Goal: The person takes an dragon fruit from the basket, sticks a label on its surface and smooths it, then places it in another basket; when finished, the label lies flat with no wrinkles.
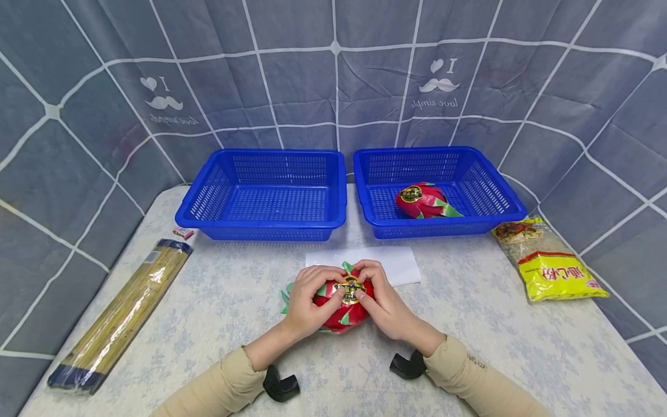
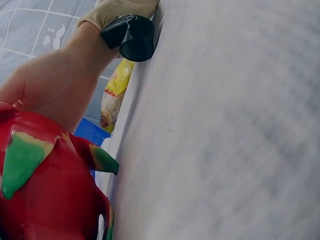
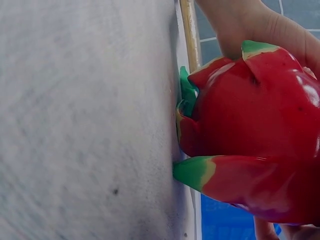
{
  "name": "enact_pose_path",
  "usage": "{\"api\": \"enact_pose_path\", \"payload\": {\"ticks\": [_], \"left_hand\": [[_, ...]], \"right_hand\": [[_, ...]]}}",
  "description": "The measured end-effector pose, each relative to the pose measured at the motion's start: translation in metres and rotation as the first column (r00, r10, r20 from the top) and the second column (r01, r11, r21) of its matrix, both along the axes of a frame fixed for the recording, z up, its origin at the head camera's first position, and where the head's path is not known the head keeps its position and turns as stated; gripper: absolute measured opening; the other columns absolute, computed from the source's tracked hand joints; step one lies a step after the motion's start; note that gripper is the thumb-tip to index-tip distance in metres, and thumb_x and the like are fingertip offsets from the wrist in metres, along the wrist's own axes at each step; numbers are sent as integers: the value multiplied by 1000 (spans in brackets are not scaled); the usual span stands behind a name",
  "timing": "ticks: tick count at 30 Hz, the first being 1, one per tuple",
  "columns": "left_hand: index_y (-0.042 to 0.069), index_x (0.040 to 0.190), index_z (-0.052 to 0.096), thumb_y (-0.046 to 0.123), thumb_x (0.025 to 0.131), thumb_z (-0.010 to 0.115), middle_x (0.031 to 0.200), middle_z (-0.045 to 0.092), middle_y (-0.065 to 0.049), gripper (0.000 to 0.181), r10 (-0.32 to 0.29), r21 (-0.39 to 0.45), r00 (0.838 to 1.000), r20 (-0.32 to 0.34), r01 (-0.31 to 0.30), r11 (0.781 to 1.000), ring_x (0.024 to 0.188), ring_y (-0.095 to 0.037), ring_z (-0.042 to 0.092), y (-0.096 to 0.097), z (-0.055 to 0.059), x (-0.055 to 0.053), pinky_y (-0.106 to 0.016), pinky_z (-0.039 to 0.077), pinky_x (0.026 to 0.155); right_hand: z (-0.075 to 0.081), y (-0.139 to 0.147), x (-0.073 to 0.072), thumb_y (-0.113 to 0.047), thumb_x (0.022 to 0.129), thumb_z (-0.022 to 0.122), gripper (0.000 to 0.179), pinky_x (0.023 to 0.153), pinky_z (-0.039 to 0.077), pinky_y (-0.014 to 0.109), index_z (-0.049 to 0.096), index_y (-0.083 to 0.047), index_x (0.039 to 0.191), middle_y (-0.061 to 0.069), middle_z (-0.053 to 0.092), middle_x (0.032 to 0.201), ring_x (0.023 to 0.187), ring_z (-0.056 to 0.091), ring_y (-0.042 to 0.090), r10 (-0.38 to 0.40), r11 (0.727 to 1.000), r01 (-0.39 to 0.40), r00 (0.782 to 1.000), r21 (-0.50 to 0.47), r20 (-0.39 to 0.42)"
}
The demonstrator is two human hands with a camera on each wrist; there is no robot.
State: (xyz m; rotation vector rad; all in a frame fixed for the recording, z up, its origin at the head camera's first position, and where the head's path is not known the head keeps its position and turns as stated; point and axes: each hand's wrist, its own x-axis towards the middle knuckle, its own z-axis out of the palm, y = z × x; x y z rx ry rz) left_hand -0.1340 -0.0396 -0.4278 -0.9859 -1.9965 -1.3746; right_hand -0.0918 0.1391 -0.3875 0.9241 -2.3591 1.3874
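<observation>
A red dragon fruit with green-tipped scales and a dark label lies between both hands, low over the table. My left hand holds its left side, fingers curved over the top and thumb by the label. On the other side, my right hand grips it the same way, its thumb also at the label. In the left wrist view the fruit fills the lower left corner. Glossy red skin of the fruit shows in the right wrist view, with scale tips right at the tabletop.
Behind are two blue baskets, the left one bare and the right one holding another dragon fruit. A white sheet lies beyond the hands. Long noodles in a pack lie left, near a small pink packet; a yellow bag lies right.
</observation>
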Motion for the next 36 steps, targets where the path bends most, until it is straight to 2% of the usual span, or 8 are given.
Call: {"api": "enact_pose_path", "payload": {"ticks": [6,12,15,17,20,24,30,36], "left_hand": [[13,93,69,11,76,70,98,69,-3,17,-28,-1,999,-28,28,1000,94,-20,62,-1,1,-1,-42,41,83],[12,94,69,17,77,72,100,68,-5,18,-46,-9,998,-45,46,999,95,-21,61,-2,0,-1,-43,40,83],[12,94,68,22,77,72,101,68,-4,20,-38,-27,998,-49,37,999,95,-20,61,-2,1,-1,-42,40,83],[12,95,67,22,77,71,102,67,-4,21,-30,-42,998,-51,28,999,96,-20,61,-2,1,-1,-42,40,83],[11,96,67,18,77,70,102,67,-4,20,-29,-48,999,-38,27,998,97,-20,60,-2,0,0,-42,39,84],[10,97,67,12,79,67,103,67,-5,18,-47,-32,999,-7,47,998,98,-21,60,-3,0,1,-43,38,88],[9,98,61,11,80,63,107,66,-5,18,-41,-34,998,45,42,999,99,-20,59,-4,-1,1,-44,36,90],[8,89,59,4,75,69,105,67,-11,18,-65,50,994,93,61,997,98,-26,59,-3,-2,1,-42,36,89]], "right_hand": [[-2,0,-1,12,85,47,20,97,37,38,38,2,100,26,39,118,112,42,36,5,1000,-5,1000,-1,-18],[-3,1,-2,13,88,45,20,98,35,39,42,-3,101,24,37,122,116,37,33,61,995,-58,997,-77,44],[-4,2,-3,13,89,45,20,99,33,34,43,-3,101,25,36,122,117,35,34,87,990,-77,992,-116,86],[-7,2,-4,14,89,45,21,99,33,33,43,-3,101,24,36,122,116,35,35,95,989,-84,992,-122,86],[-15,4,-8,14,88,46,22,99,33,35,44,-3,101,24,36,124,117,34,36,92,990,-81,991,-118,96],[-31,7,-15,10,90,47,23,101,33,38,46,-8,104,17,34,129,121,33,30,76,993,-65,991,-94,110],[-39,9,-17,3,92,47,22,103,32,35,42,-9,109,10,34,133,124,34,26,70,994,-59,990,-92,123],[-42,8,-18,13,88,48,21,101,34,27,42,0,104,21,39,130,121,39,39,71,978,-41,987,-204,143]]}}
